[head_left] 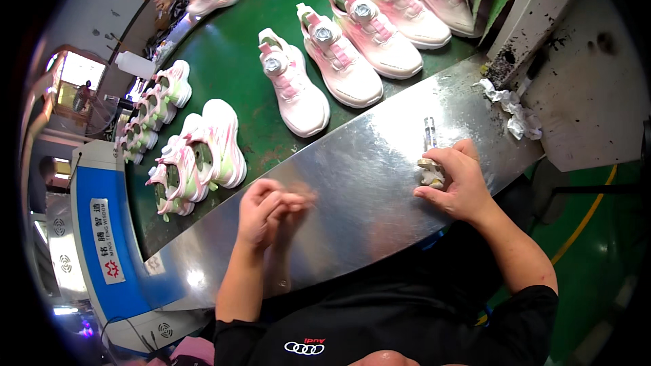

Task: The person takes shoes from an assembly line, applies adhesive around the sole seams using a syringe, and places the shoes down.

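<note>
my right hand [456, 186] gripping small bottle [430, 163], contents unclear | my left hand [268, 210] blurred, fingers curled, grip can't tell | steel ledge [352, 183] bare between hands | pink shoes [332, 61] beyond its far edge

Right hand [456, 186] grips small tool [430, 156]; left hand [266, 211] curled.

You wear a black short-sleeved shirt; its sleeves end above the elbows, leaving both forearms bare. A small emblem of linked white rings with red lettering marks the chest. Your left hand [268, 211] and right hand [456, 183] are ungloved, without rings, watch or wristband visible.
</note>
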{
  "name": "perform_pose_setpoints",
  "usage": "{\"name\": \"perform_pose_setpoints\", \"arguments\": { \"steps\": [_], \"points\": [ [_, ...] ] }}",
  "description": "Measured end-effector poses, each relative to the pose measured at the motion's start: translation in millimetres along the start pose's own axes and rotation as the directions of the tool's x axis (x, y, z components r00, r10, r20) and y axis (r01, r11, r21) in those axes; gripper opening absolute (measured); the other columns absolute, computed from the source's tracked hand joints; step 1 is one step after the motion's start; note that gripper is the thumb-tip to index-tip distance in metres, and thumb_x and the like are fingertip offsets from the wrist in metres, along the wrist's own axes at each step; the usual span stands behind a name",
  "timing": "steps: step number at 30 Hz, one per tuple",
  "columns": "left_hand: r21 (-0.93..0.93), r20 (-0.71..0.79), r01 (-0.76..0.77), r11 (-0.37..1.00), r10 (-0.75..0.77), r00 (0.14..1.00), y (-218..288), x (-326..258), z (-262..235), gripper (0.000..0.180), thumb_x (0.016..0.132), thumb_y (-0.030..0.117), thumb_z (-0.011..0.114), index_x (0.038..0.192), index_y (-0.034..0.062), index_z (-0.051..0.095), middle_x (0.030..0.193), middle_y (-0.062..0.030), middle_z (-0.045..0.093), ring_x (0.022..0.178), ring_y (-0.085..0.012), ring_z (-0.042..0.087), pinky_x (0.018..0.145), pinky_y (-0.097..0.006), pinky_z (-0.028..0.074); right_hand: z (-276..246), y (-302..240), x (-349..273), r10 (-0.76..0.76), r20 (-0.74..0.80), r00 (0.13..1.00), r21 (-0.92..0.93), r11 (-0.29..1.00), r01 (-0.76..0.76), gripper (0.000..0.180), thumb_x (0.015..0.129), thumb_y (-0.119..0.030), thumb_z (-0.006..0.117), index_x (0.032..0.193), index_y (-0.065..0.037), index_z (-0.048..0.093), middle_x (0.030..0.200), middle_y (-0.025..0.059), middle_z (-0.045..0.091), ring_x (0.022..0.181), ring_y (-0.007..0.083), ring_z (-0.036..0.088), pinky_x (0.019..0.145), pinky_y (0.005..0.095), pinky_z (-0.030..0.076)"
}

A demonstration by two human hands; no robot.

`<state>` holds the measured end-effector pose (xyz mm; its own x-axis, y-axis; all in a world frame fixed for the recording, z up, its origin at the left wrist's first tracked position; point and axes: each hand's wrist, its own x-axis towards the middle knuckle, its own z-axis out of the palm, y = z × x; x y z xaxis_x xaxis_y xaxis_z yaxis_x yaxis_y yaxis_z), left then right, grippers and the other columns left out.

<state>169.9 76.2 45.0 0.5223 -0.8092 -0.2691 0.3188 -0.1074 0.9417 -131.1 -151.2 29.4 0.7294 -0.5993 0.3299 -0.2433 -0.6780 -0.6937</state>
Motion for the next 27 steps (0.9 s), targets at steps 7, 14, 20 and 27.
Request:
{"name": "perform_pose_setpoints", "arguments": {
  "steps": [7, 14, 20, 27],
  "points": [
    [0.390, -0.312, -0.293, 0.873, 0.425, 0.850, 3, 33, -77, 0.085, 0.075, -0.008, 0.064, 0.144, 0.0043, 0.016, 0.136, -0.0138, 0.038, 0.122, -0.0234, 0.042, 0.102, -0.034, 0.037, 1, -1, -1, -0.015, -0.042, 0.999, 0.007, 1.000, 0.016, 0.049, 0.058, -0.027, 0.084, 0.099, -0.009, 0.064, 0.079, 0.0022, 0.060, 0.079, 0.0231, 0.045, 0.076, 0.0334, 0.038],
    [0.447, -0.378, -0.331, 0.831, 0.511, 0.772, 25, 65, -98, 0.073, 0.073, -0.003, 0.068, 0.138, 0.0045, 0.036, 0.134, -0.0112, 0.044, 0.120, -0.0223, 0.045, 0.102, -0.033, 0.036, 8, -1, -1, -0.026, -0.076, 0.997, -0.025, 0.999, 0.024, 0.050, 0.057, -0.027, 0.084, 0.099, -0.009, 0.064, 0.080, 0.0030, 0.060, 0.077, 0.0235, 0.045, 0.075, 0.0340, 0.039],
    [0.370, -0.159, -0.357, 0.857, 0.437, 0.885, 26, -38, -81, 0.074, 0.074, 0.011, 0.070, 0.138, -0.0019, 0.035, 0.122, -0.0157, 0.055, 0.111, -0.0250, 0.055, 0.096, -0.035, 0.043, 7, -1, 0, -0.021, -0.124, 0.992, 0.012, 1.000, 0.023, 0.050, 0.058, -0.028, 0.084, 0.099, -0.007, 0.063, 0.081, 0.0051, 0.060, 0.081, 0.0238, 0.047, 0.075, 0.0342, 0.040],
    [0.296, 0.031, -0.302, 0.906, 0.307, 0.951, -22, -104, -15, 0.098, 0.066, 0.006, 0.077, 0.143, 0.0133, 0.018, 0.140, -0.0126, 0.028, 0.122, -0.0278, 0.043, 0.087, -0.040, 0.047, -3, 4, -31, 0.116, -0.111, 0.987, 0.210, 0.974, -0.091, 0.049, 0.066, -0.024, 0.082, 0.103, -0.001, 0.058, 0.090, 0.0077, 0.052, 0.081, 0.0194, 0.049, 0.074, 0.0288, 0.041]
  ]
}}
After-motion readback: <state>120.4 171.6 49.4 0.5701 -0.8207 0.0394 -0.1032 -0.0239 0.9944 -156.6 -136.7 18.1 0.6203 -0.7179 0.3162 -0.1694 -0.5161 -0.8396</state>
